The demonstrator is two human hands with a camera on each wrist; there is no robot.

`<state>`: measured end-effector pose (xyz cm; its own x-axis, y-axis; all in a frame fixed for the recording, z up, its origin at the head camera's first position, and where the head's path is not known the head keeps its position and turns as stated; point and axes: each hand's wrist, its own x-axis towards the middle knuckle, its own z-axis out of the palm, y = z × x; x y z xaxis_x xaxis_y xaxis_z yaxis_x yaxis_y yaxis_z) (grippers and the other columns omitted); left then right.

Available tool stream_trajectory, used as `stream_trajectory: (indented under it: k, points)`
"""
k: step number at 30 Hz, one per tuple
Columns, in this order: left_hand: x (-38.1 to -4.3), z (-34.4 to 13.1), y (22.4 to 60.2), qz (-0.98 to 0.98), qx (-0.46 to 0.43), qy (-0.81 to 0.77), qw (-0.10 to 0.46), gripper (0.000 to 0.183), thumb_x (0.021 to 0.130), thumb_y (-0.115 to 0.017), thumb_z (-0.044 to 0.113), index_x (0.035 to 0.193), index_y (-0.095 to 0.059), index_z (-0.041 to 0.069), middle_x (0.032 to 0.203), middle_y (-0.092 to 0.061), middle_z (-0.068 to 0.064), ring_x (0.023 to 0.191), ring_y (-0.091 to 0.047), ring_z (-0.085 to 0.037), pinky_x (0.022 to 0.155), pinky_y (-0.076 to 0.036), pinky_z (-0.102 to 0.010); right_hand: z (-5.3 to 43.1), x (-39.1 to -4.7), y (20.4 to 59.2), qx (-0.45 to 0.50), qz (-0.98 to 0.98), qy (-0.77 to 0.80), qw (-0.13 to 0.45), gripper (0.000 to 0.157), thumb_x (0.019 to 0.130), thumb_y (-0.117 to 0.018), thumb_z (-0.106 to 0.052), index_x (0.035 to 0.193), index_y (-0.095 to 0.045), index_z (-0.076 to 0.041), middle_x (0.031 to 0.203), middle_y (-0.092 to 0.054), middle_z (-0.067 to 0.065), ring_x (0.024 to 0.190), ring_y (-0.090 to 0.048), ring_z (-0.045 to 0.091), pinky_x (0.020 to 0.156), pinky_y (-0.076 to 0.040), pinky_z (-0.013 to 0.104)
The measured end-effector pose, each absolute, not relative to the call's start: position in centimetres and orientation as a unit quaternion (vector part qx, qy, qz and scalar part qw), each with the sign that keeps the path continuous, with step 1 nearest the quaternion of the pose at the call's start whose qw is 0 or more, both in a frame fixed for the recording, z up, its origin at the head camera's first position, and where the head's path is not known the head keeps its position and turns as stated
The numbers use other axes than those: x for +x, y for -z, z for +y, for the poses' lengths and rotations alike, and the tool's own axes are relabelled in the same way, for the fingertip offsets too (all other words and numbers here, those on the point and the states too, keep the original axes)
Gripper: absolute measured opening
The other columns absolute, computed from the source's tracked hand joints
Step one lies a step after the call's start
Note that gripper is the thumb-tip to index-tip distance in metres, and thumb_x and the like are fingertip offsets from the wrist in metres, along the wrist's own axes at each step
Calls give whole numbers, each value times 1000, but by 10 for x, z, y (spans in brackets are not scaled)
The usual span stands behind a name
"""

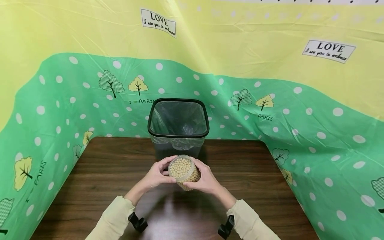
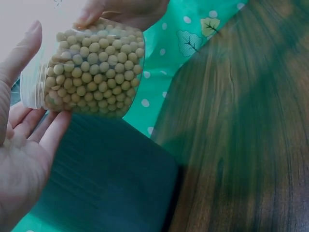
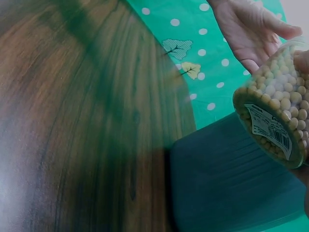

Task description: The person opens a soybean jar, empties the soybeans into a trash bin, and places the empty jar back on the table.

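With both hands we are holding a clear jar [image 1: 184, 171] of round tan beans [image 2: 96, 72] above the brown table [image 1: 120, 160], just in front of a dark bin [image 1: 177, 136]. Our left hand [image 1: 156, 175] is gripping the jar's top end between thumb and fingers, while our right hand [image 1: 207, 178] is clasping its side — the jar is leaning, top facing us. A thin clear bag [image 1: 180, 144] is lining the bin and hanging over its rim. A white label [image 3: 270, 128] is sticking to the jar's base — its print is looking too blurred to make out. Behind, a green and yellow cloth [image 1: 255, 110] is hanging.
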<state>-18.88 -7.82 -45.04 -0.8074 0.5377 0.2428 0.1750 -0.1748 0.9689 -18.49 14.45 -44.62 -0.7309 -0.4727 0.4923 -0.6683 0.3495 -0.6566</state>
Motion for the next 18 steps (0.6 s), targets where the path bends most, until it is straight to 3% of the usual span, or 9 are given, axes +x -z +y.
stream_trajectory:
  k: [7, 15, 18]
  points:
    - [-187, -77, 454, 624, 290, -717, 115, 83, 71, -77, 16, 136, -32, -7, 133, -37, -30, 108, -53, -12, 78, -51, -28, 145, -186, 453, 347, -817, -444, 124, 79, 64, -81, -29, 131, -45, -7, 118, -56, 7, 102, -55, 17, 84, -48, 31]
    - [-183, -73, 455, 643, 251, -720, 68, 77, 68, -79, 8, 132, -38, -6, 125, -45, -30, 101, -56, -12, 77, -52, -30, 143, -187, 457, 340, -823, -428, 154, 81, 63, -81, -33, 130, -45, -6, 116, -57, 8, 100, -57, 18, 81, -49, 33]
    - [-184, -72, 453, 653, 250, -712, 70, 76, 69, -79, 8, 132, -38, -7, 122, -47, -30, 98, -58, -13, 76, -52, -33, 145, -187, 455, 329, -827, -433, 141, 81, 62, -82, -30, 130, -45, -6, 117, -57, 7, 102, -56, 17, 82, -49, 31]
